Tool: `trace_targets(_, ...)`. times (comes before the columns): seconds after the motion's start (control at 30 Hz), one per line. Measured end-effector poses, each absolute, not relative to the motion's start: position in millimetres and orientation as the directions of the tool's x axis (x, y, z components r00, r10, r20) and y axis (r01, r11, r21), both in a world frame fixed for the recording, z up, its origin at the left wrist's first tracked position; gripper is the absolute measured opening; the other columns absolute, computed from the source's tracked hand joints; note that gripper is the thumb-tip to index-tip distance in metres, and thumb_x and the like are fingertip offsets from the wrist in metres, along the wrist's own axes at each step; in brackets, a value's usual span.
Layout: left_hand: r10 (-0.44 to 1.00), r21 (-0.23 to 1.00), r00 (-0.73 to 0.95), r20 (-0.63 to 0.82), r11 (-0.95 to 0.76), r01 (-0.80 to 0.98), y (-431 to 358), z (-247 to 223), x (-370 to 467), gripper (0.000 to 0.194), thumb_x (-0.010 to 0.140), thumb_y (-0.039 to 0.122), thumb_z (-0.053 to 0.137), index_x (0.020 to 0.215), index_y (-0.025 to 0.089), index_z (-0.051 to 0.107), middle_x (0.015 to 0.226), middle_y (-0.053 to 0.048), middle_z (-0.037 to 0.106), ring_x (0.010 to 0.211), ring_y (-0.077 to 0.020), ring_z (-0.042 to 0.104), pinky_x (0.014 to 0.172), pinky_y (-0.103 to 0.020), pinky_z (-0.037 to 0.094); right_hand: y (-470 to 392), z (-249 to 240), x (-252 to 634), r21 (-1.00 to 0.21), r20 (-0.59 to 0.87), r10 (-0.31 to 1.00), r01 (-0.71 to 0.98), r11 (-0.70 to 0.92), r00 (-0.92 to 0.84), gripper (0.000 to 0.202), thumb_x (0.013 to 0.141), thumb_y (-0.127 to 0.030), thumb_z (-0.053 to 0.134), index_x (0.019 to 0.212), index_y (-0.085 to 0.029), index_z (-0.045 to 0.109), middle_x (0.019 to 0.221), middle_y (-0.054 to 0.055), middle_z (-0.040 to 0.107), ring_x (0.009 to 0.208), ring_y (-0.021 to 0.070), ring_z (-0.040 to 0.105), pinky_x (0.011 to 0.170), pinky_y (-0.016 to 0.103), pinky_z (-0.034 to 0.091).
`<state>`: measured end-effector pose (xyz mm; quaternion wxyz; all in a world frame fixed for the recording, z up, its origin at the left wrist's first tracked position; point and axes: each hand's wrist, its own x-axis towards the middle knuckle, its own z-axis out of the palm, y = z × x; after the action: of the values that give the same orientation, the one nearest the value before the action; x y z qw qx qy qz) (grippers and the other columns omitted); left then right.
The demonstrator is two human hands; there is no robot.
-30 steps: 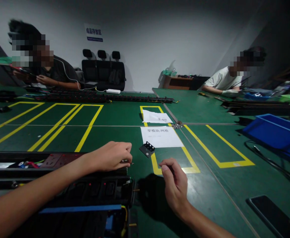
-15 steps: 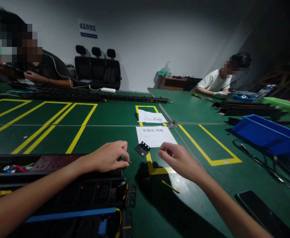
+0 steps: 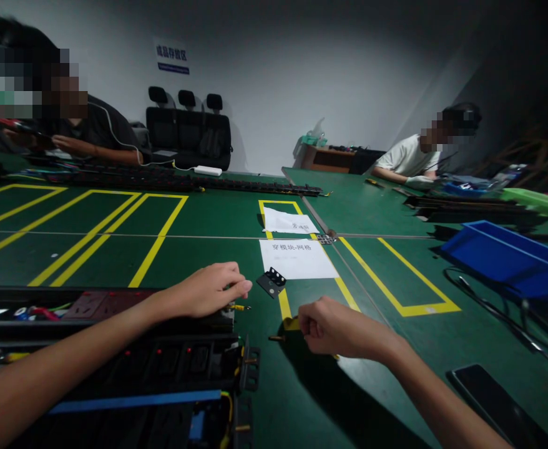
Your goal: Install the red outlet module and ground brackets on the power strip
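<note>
My left hand [image 3: 213, 290] is over the right end of a black power strip [image 3: 220, 324], thumb stretched to the right, no object visible in its fingers. Just below the thumb, a yellow-sleeved wire end with a metal terminal [image 3: 241, 307] sticks out of the strip. To the right, my right hand [image 3: 332, 327] is closed low over the green table; what its curled fingers hold is hidden. A small brass-coloured pin-like piece [image 3: 276, 338] shows left of that fist. Between and beyond my hands lies a black bent bracket with holes [image 3: 271, 282].
A second black strip [image 3: 161, 368] with red lights lies nearest me. Paper sheets [image 3: 298, 259] and yellow tape outlines mark the table [image 3: 222, 218]. At right are a blue bin [image 3: 503, 262], cables and a phone [image 3: 499, 402]. Two people sit across the table.
My right hand has come down and closed, covering most of the thin yellow strip on the table. My left hand has lifted its thumb and fingertips away from the terminal, which now shows beneath.
</note>
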<state>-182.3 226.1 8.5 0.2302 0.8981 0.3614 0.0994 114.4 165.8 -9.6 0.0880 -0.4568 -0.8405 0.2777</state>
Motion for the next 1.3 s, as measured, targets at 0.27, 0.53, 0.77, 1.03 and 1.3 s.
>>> trace_targets(0.27, 0.726, 0.315, 0.684, 0.077, -0.668, 0.674, 216.9, 1.6, -178.3, 0.048, 0.107, 0.045, 0.034, 0.085, 0.019, 0.068, 0.090, -0.004, 0.057, 0.078, -0.0172, 0.057, 0.071, -0.030, 0.038, 176.3, -39.0, 96.8, -0.949, -0.120, 0.832, 0.309, 0.065, -0.542, 0.007, 0.073, -0.019, 0.056, 0.079, -0.021, 0.053, 0.072, -0.001, 0.066, 0.064, 0.0135, 0.061, 0.058, 0.026, 0.049)
trace_targets(0.53, 0.790, 0.536, 0.607, 0.085, -0.550, 0.641, 227.1, -2.6, -180.6, 0.046, 0.103, 0.044, 0.039, 0.088, 0.020, 0.076, 0.088, -0.006, 0.064, 0.082, -0.0190, 0.060, 0.077, -0.032, 0.041, 176.3, -59.2, 87.6, -0.976, -0.101, 0.904, 0.218, -0.009, -0.416, 0.016, 0.080, -0.032, 0.064, 0.081, -0.022, 0.051, 0.066, -0.003, 0.055, 0.057, 0.0116, 0.054, 0.047, 0.022, 0.042)
trace_targets(0.77, 0.843, 0.725, 0.537, -0.022, -0.357, 0.589, 242.0, -1.5, -187.2, 0.047, 0.099, 0.046, 0.042, 0.085, 0.017, 0.077, 0.077, -0.004, 0.067, 0.073, -0.0177, 0.056, 0.071, -0.031, 0.037, 178.6, -60.6, 90.6, -0.973, -0.094, 0.907, 0.232, 0.004, -0.411, 0.022, 0.085, -0.041, 0.065, 0.084, -0.022, 0.053, 0.066, -0.002, 0.056, 0.056, 0.0116, 0.051, 0.048, 0.024, 0.042)
trace_targets(1.03, 0.843, 0.736, 0.537, -0.034, -0.342, 0.584, 240.9, -0.5, -187.4, 0.048, 0.098, 0.047, 0.044, 0.083, 0.016, 0.076, 0.074, -0.003, 0.066, 0.071, -0.0169, 0.052, 0.069, -0.030, 0.034, 180.6, -59.7, 89.6, -0.978, -0.103, 0.911, 0.210, -0.018, -0.400, 0.024, 0.085, -0.042, 0.066, 0.083, -0.021, 0.054, 0.065, -0.001, 0.058, 0.055, 0.0119, 0.052, 0.049, 0.025, 0.042)
trace_targets(1.3, 0.845, 0.726, 0.533, -0.047, -0.338, 0.599, 241.0, 0.3, -187.1, 0.046, 0.097, 0.046, 0.044, 0.079, 0.016, 0.075, 0.072, -0.003, 0.064, 0.069, -0.0162, 0.051, 0.067, -0.030, 0.033, 179.0, -62.7, 88.0, -0.968, -0.084, 0.921, 0.249, 0.014, -0.381, 0.024, 0.086, -0.042, 0.065, 0.083, -0.021, 0.055, 0.065, -0.002, 0.057, 0.054, 0.0110, 0.051, 0.049, 0.024, 0.041)
